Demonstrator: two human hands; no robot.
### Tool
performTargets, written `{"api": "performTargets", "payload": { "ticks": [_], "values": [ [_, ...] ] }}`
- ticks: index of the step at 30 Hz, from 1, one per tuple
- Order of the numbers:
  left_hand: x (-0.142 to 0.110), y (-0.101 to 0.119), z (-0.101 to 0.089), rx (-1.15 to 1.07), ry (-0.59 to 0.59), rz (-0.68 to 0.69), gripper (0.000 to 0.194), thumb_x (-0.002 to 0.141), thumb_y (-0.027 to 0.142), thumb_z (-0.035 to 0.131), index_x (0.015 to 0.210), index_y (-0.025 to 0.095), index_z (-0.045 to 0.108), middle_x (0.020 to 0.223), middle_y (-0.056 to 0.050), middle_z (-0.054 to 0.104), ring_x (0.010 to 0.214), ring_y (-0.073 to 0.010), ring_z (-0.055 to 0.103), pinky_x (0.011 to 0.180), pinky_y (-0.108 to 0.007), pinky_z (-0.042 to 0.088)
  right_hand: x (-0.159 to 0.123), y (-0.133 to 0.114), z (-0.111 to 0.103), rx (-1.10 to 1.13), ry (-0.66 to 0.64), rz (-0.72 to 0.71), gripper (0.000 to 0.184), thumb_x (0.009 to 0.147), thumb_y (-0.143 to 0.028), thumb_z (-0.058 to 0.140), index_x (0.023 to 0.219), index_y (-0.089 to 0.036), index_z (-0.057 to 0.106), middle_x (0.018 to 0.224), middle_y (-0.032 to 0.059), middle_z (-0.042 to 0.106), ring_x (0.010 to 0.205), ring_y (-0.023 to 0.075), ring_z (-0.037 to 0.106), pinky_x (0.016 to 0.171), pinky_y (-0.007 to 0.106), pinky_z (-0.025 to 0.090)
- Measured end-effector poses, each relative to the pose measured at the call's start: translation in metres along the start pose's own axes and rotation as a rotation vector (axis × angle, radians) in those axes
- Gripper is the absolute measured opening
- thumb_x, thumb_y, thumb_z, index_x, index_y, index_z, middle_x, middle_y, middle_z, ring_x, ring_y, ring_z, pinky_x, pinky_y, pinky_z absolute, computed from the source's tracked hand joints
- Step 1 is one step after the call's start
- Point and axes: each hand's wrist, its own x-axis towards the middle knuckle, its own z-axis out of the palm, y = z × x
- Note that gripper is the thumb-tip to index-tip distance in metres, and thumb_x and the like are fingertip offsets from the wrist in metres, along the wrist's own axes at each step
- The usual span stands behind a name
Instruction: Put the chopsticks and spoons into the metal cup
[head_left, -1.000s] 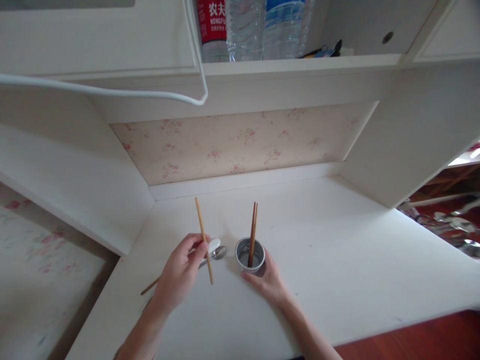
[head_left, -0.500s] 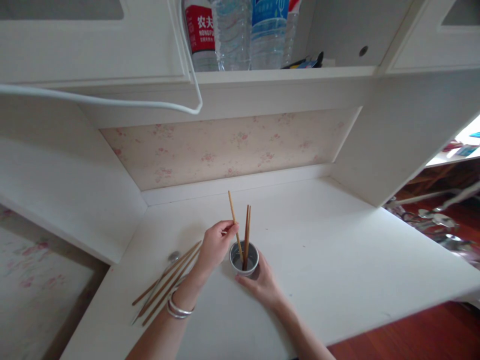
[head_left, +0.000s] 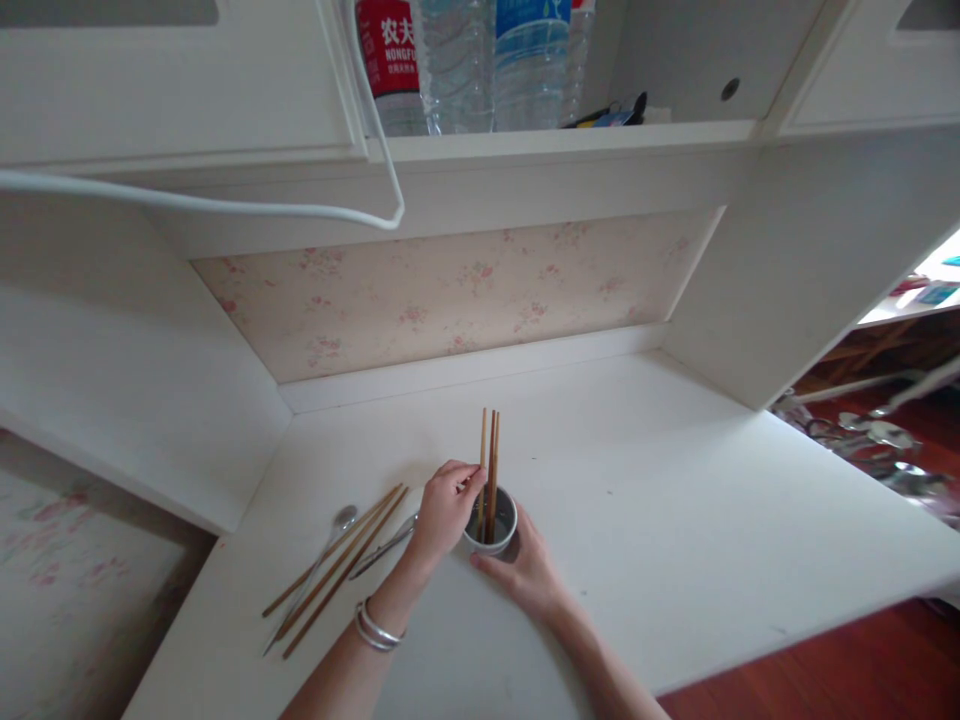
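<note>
Six chopsticks (head_left: 493,460), one cup (head_left: 487,548), four bottles (head_left: 454,70)

Three chopsticks stand in the single cup at lower centre; three more lie on the one white counter (head_left: 675,500) at lower left, making six. Among those lying is one round-bowled spoon (head_left: 345,517). Further metal cutlery (head_left: 384,547) beside it runs partly behind a hand, so its number cannot be told. Two hands are in view at lower centre, one left hand (head_left: 448,505) and one right hand (head_left: 529,570), with two silver bands (head_left: 377,632) on the left wrist. At the top centre, four bottles show; at the upper left, one white cable (head_left: 225,205).
</note>
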Motion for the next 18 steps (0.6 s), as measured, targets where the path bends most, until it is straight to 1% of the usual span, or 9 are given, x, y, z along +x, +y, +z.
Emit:
{"api": "performTargets", "payload": {
  "ticks": [6, 9, 11, 13, 14, 15, 17, 18],
  "values": [
    [0.001, -0.004, 0.004, -0.015, -0.05, -0.016, 0.038, 0.091, 0.047, 0.047, 0.09, 0.019, 0.073, 0.094, -0.007, 0.067, 0.087, -0.0182, 0.064, 0.081, -0.031, 0.05, 0.0, 0.003, 0.001, -0.019, 0.028, -0.003, 0.073, 0.068, -0.028, 0.076, 0.134, -0.025, 0.044, 0.131, 0.0101, 0.057, 0.12, 0.0301, 0.053, 0.101, 0.048, 0.043],
    [-0.003, -0.005, 0.003, -0.05, -0.072, -0.023, 0.04, 0.09, 0.049, 0.047, 0.09, 0.018, 0.072, 0.1, -0.008, 0.066, 0.095, -0.0196, 0.063, 0.09, -0.033, 0.048, 0.0, -0.001, 0.0, -0.009, 0.009, -0.009, 0.074, 0.069, -0.029, 0.077, 0.135, -0.025, 0.043, 0.132, 0.0095, 0.056, 0.121, 0.0295, 0.053, 0.102, 0.046, 0.043],
    [-0.011, -0.006, 0.002, -0.109, -0.083, -0.023, 0.04, 0.091, 0.049, 0.047, 0.1, 0.018, 0.07, 0.107, -0.009, 0.065, 0.106, -0.021, 0.059, 0.1, -0.035, 0.043, -0.001, -0.005, -0.002, -0.012, -0.02, 0.006, 0.074, 0.069, -0.031, 0.077, 0.135, -0.025, 0.044, 0.131, 0.0094, 0.058, 0.12, 0.03, 0.054, 0.101, 0.047, 0.044],
    [-0.023, -0.008, 0.0, -0.22, -0.112, -0.048, 0.043, 0.09, 0.048, 0.05, 0.119, 0.018, 0.062, 0.121, -0.01, 0.061, 0.119, -0.0222, 0.052, 0.108, -0.038, 0.035, -0.001, -0.008, -0.004, -0.021, -0.042, 0.034, 0.071, 0.07, -0.034, 0.076, 0.134, -0.025, 0.046, 0.126, 0.0093, 0.061, 0.115, 0.0307, 0.058, 0.098, 0.047, 0.046],
    [-0.03, -0.01, -0.001, -0.296, -0.134, -0.074, 0.05, 0.088, 0.048, 0.054, 0.128, 0.019, 0.054, 0.129, -0.01, 0.057, 0.125, -0.023, 0.048, 0.11, -0.039, 0.032, -0.001, -0.01, -0.005, -0.022, -0.053, 0.047, 0.069, 0.071, -0.035, 0.076, 0.133, -0.025, 0.047, 0.124, 0.009, 0.063, 0.112, 0.0307, 0.06, 0.096, 0.047, 0.048],
    [-0.037, -0.013, 0.0, -0.381, -0.156, -0.104, 0.061, 0.085, 0.048, 0.06, 0.137, 0.02, 0.045, 0.135, -0.011, 0.052, 0.129, -0.0239, 0.045, 0.112, -0.04, 0.03, 0.0, -0.011, -0.005, -0.019, -0.063, 0.056, 0.066, 0.073, -0.036, 0.075, 0.132, -0.025, 0.048, 0.122, 0.0088, 0.064, 0.11, 0.0306, 0.061, 0.094, 0.046, 0.049],
    [-0.051, -0.019, 0.003, -0.55, -0.189, -0.153, 0.09, 0.074, 0.045, 0.073, 0.147, 0.021, 0.025, 0.142, -0.013, 0.045, 0.132, -0.0261, 0.041, 0.112, -0.042, 0.03, 0.0, -0.012, -0.007, -0.015, -0.094, 0.054, 0.061, 0.075, -0.039, 0.072, 0.13, -0.024, 0.05, 0.12, 0.0096, 0.065, 0.108, 0.0307, 0.062, 0.091, 0.045, 0.051],
    [-0.056, -0.023, 0.005, -0.618, -0.196, -0.165, 0.103, 0.069, 0.043, 0.079, 0.149, 0.021, 0.017, 0.143, -0.014, 0.044, 0.132, -0.0269, 0.042, 0.112, -0.043, 0.03, 0.001, -0.012, -0.008, -0.013, -0.108, 0.045, 0.059, 0.076, -0.04, 0.071, 0.129, -0.023, 0.051, 0.12, 0.0104, 0.065, 0.108, 0.0313, 0.062, 0.091, 0.045, 0.051]
  ]
}}
